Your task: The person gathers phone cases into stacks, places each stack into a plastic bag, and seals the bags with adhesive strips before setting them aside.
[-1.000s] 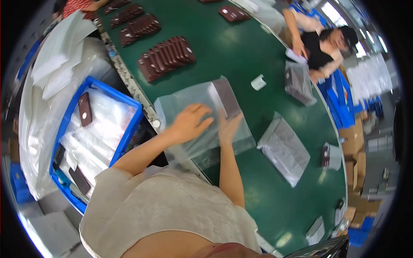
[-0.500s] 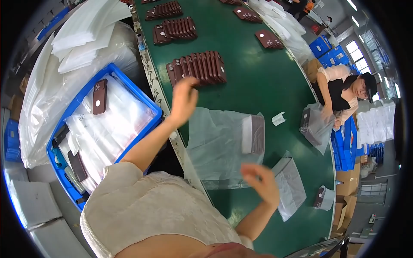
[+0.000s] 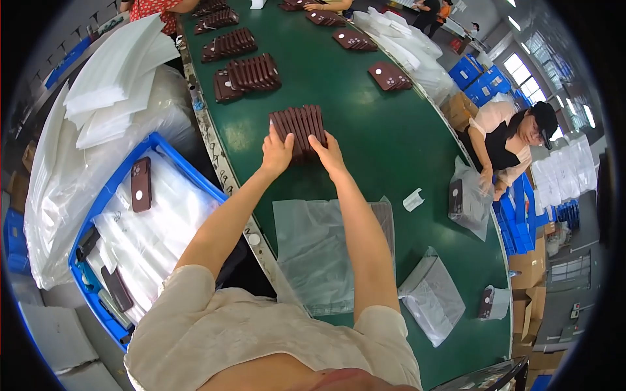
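Note:
My left hand (image 3: 277, 151) and my right hand (image 3: 328, 154) press from both sides on a row of dark brown phone cases (image 3: 298, 125), which stands on edge on the green table. Both hands are closed around this row. Below them a clear plastic bag (image 3: 310, 244) lies flat, partly covered by my right forearm. A further stack of cases (image 3: 386, 221) shows at the bag's right side, mostly hidden by that arm.
More rows of phone cases (image 3: 253, 73) stand farther up the green table (image 3: 326, 72). A blue crate (image 3: 156, 140) with plastic bags and loose cases is at left. Wrapped packs (image 3: 435, 300) lie at right, where a co-worker (image 3: 502, 140) handles another bagged pack (image 3: 466, 199).
Both hands have moved up the table and taken hold of the row of phone cases, now squeezed closer together. My right hand has left the area by the plastic bag.

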The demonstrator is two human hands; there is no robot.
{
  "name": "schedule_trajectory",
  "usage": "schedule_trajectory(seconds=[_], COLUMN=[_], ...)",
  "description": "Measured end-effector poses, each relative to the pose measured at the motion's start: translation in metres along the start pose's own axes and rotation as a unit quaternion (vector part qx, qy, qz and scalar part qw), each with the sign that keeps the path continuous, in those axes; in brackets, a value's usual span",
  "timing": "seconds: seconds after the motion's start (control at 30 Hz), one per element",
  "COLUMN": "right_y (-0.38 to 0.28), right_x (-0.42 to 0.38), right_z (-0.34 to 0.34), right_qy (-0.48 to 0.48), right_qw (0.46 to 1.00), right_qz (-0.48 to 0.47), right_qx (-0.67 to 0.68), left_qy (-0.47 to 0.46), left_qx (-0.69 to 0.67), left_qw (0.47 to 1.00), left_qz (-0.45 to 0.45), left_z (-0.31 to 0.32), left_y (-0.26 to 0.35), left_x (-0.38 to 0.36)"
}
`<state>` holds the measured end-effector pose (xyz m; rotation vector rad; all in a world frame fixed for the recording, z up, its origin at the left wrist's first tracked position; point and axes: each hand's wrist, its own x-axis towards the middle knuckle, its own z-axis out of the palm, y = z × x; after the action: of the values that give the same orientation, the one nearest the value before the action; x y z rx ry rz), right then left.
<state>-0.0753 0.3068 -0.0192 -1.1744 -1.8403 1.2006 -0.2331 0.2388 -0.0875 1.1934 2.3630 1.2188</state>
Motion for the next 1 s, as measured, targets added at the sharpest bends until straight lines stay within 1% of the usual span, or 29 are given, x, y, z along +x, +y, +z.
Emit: schedule_trajectory(seconds=[0.03, 0.07, 0.1, 0.13, 0.17, 0.2, 0.27, 0.3, 0.33, 0.37, 0.4, 0.43, 0.47, 0.53, 0.57, 0.6, 0.63, 0.67, 0.7, 0.73, 0.8, 0.83, 0.87, 0.93, 0.97, 1.0], right_y=[-0.002, 0.001, 0.006, 0.01, 0.012, 0.016, 0.003, -0.005, -0.013, -0.019, -0.026, -0.026, -0.022, -0.012, -0.009, -0.004, 0.0, 0.001, 0.003, 0.005, -0.018, -0.03, -0.042, -0.063, -0.066, -0.047], right_x=[-0.002, -0.004, -0.002, 0.0, -0.001, -0.009, -0.023, -0.028, -0.033, -0.041, -0.051, -0.059, -0.066, -0.077, -0.079, -0.079, -0.079, -0.081, -0.083, -0.086, -0.091, -0.091, -0.09, -0.085, -0.083, -0.074], right_z=[-0.002, -0.005, -0.009, -0.011, -0.013, -0.011, -0.003, 0.0, 0.001, 0.003, 0.002, 0.001, 0.0, 0.0, 0.0, 0.002, 0.005, 0.007, 0.008, 0.008, 0.002, 0.0, -0.004, -0.014, -0.016, -0.012], right_qy=[-0.03, -0.026, -0.016, -0.006, 0.004, 0.005, 0.081, 0.119, 0.119, 0.128, 0.136, 0.145, 0.144, 0.125, 0.115, 0.115, 0.108, 0.099, 0.09, 0.089, 0.109, 0.119, 0.118, 0.064, 0.035, 0.034], right_qw=[0.999, 0.999, 0.998, 0.998, 0.996, 0.996, 0.996, 0.991, 0.991, 0.991, 0.985, 0.976, 0.976, 0.98, 0.979, 0.978, 0.974, 0.97, 0.965, 0.965, 0.972, 0.971, 0.971, 0.976, 0.968, 0.968], right_qz=[0.03, 0.035, 0.053, 0.069, 0.085, 0.091, 0.025, -0.009, -0.006, -0.048, -0.089, -0.132, -0.129, -0.153, -0.169, -0.172, -0.198, -0.223, -0.246, -0.244, -0.184, -0.155, -0.156, -0.023, 0.046, 0.047], right_qx=[-0.003, -0.005, 0.001, 0.008, 0.016, 0.017, -0.04, -0.066, -0.063, -0.006, 0.048, 0.1, 0.098, 0.031, -0.002, -0.001, -0.006, -0.011, -0.016, -0.016, -0.097, -0.136, -0.136, -0.209, -0.243, -0.243], left_qy=[-0.005, -0.078, -0.15, -0.218, -0.223, -0.249, -0.292, -0.293, -0.233, -0.172, -0.109, -0.111, -0.11, -0.108, -0.106, -0.102, -0.099, -0.095, -0.095, -0.091, -0.08, -0.078, -0.115, -0.192, -0.194, -0.242], left_qx=[-0.001, -0.087, -0.171, -0.251, -0.249, -0.275, -0.326, -0.323, -0.348, -0.369, -0.389, -0.391, -0.359, -0.292, -0.292, -0.269, -0.245, -0.221, -0.221, -0.184, -0.109, -0.109, -0.061, 0.038, 0.039, 0.057], left_qw=[1.0, 0.992, 0.969, 0.932, 0.931, 0.921, 0.896, 0.897, 0.908, 0.907, 0.896, 0.896, 0.911, 0.937, 0.936, 0.939, 0.941, 0.941, 0.941, 0.953, 0.971, 0.972, 0.977, 0.975, 0.975, 0.968], left_qz=[0.002, -0.048, -0.098, -0.146, -0.146, -0.123, -0.071, -0.07, 0.018, 0.103, 0.185, 0.179, 0.171, 0.16, 0.163, 0.187, 0.212, 0.236, 0.236, 0.221, 0.195, 0.195, 0.166, 0.102, 0.099, 0.039], left_z=[-0.004, -0.01, -0.021, -0.032, -0.043, -0.056, -0.073, -0.074, -0.075, -0.074, -0.073, -0.074, -0.079, -0.091, -0.088, -0.078, -0.069, -0.071, -0.073, -0.074, -0.089, -0.099, -0.111, -0.124, -0.121, -0.114], left_y=[0.007, 0.013, 0.024, 0.035, 0.044, 0.052, 0.064, 0.064, 0.063, 0.06, 0.056, 0.054, 0.053, 0.048, 0.041, 0.028, 0.015, 0.016, 0.017, 0.017, 0.036, 0.045, 0.055, 0.065, 0.063, 0.06], left_x=[0.001, 0.003, 0.002, 0.002, -0.002, -0.009, -0.016, -0.017, -0.019, -0.025, -0.033, -0.039, -0.043, -0.047, -0.048, -0.049, -0.051, -0.053, -0.057, -0.061, -0.063, -0.06, -0.056, -0.049, -0.045, -0.037])
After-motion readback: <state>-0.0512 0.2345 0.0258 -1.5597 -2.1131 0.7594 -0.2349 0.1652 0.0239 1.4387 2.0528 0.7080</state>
